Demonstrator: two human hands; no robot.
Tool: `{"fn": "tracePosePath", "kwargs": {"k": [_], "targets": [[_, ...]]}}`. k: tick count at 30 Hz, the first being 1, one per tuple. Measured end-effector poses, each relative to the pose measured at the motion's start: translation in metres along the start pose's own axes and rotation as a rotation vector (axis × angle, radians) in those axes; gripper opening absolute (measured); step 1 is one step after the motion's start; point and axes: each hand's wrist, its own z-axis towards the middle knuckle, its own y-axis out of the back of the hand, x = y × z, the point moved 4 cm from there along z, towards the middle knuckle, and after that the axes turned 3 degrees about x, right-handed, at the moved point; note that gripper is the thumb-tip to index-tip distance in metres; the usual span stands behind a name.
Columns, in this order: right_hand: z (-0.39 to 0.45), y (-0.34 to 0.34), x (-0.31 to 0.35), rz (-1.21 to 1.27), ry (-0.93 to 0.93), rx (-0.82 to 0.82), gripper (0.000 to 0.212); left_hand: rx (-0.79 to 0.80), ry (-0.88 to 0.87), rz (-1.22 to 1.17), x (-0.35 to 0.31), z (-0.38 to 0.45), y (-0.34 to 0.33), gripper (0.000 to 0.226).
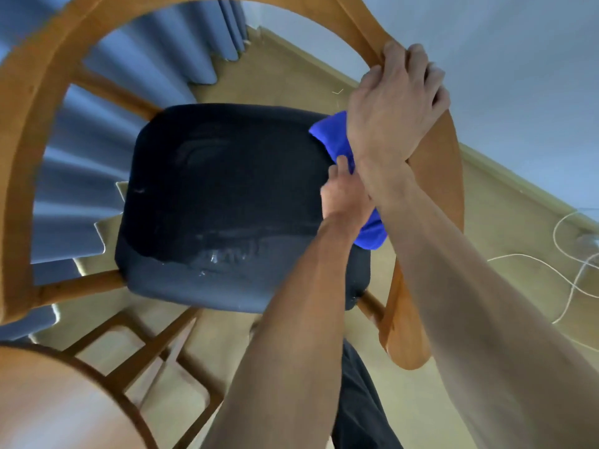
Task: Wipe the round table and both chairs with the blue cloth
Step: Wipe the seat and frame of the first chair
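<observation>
The wooden chair with the dark padded seat [220,202] stands ahead; the round wooden counter [58,403] lies at lower left. The blue cloth [334,137] lies on the seat's right edge, under the left hand [343,192]; the right hand [393,105] sits on the backrest above.

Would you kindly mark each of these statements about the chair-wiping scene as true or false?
1. The right hand grips the chair's wooden backrest. True.
2. The left hand holds the blue cloth. True.
3. The cloth lies in the middle of the dark seat cushion. False: it is at the cushion's right edge, beside the backrest.
4. The cloth is red. False: it is blue.
5. A white cord lies on the floor at right. True.
</observation>
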Motion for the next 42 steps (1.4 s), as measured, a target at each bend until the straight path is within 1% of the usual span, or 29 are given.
{"fn": "tracePosePath", "kwargs": {"k": [2,4,5,6,8,9,11,13,15,17,20,23,26,29,31,32,34,36,38,39,41,42], "targets": [[0.000,-0.002,0.001,-0.008,0.016,-0.006,0.042,0.133,-0.032,-0.058,-0.016,-0.008,-0.026,0.032],[-0.002,-0.002,0.001,-0.018,0.041,-0.018,0.044,0.187,-0.136,0.012,-0.022,-0.022,-0.043,0.032],[-0.001,-0.002,0.000,-0.018,0.048,-0.016,0.044,0.189,-0.190,0.044,-0.022,-0.027,-0.048,0.032],[-0.001,-0.002,-0.001,-0.017,0.056,-0.011,0.045,0.162,-0.243,0.094,-0.020,-0.031,-0.052,0.031],[-0.003,-0.001,-0.001,-0.029,0.070,0.007,0.045,0.114,-0.266,0.261,-0.011,-0.045,-0.047,0.029],[-0.004,0.000,-0.002,-0.034,0.076,0.016,0.045,0.098,-0.240,0.293,-0.005,-0.050,-0.039,0.032],[-0.007,0.002,-0.002,-0.039,0.085,0.046,0.044,0.041,-0.244,0.339,0.012,-0.059,-0.025,0.043],[-0.008,0.005,-0.004,-0.047,0.068,0.077,0.045,-0.015,-0.223,0.356,0.039,-0.065,-0.010,0.054],[-0.011,0.012,-0.005,-0.026,-0.006,0.105,0.048,-0.064,-0.158,0.339,0.076,-0.074,0.008,0.058],[-0.023,0.020,-0.004,-0.006,-0.073,0.117,0.048,-0.132,-0.044,0.319,0.119,-0.085,0.033,0.059],[-0.055,0.025,-0.003,-0.015,-0.073,0.131,0.039,-0.191,0.109,0.319,0.182,-0.103,0.063,0.060],[-0.079,0.027,-0.009,-0.007,-0.060,0.161,0.027,-0.294,0.264,0.333,0.237,-0.126,0.094,0.061],[-0.089,0.035,-0.016,0.022,-0.088,0.172,0.027,-0.311,0.423,0.392,0.296,-0.150,0.121,0.063],[-0.099,0.040,-0.016,0.024,-0.111,0.172,0.028,-0.367,0.587,0.323,0.340,-0.182,0.137,0.064],[-0.105,0.041,-0.013,0.019,-0.119,0.194,0.026,-0.374,0.639,0.222,0.343,-0.200,0.124,0.065],[-0.108,0.040,-0.011,0.018,-0.123,0.199,0.025,-0.381,0.637,0.170,0.339,-0.205,0.114,0.064],[-0.107,0.039,-0.010,0.027,-0.127,0.192,0.025,-0.413,0.595,0.137,0.324,-0.203,0.099,0.064],[-0.105,0.038,-0.012,0.030,-0.109,0.178,0.029,-0.408,0.554,0.147,0.307,-0.193,0.090,0.063],[-0.107,0.037,-0.017,0.012,-0.075,0.151,0.033,-0.378,0.484,0.163,0.286,-0.188,0.077,0.061],[-0.108,0.037,-0.019,0.007,-0.060,0.128,0.035,-0.356,0.419,0.169,0.270,-0.188,0.067,0.061],[-0.110,0.038,-0.024,0.020,-0.036,0.085,0.037,-0.303,0.291,0.172,0.229,-0.192,0.039,0.061],[-0.111,0.038,-0.026,0.032,-0.025,0.080,0.037,-0.278,0.264,0.151,0.207,-0.196,0.022,0.061]]}}
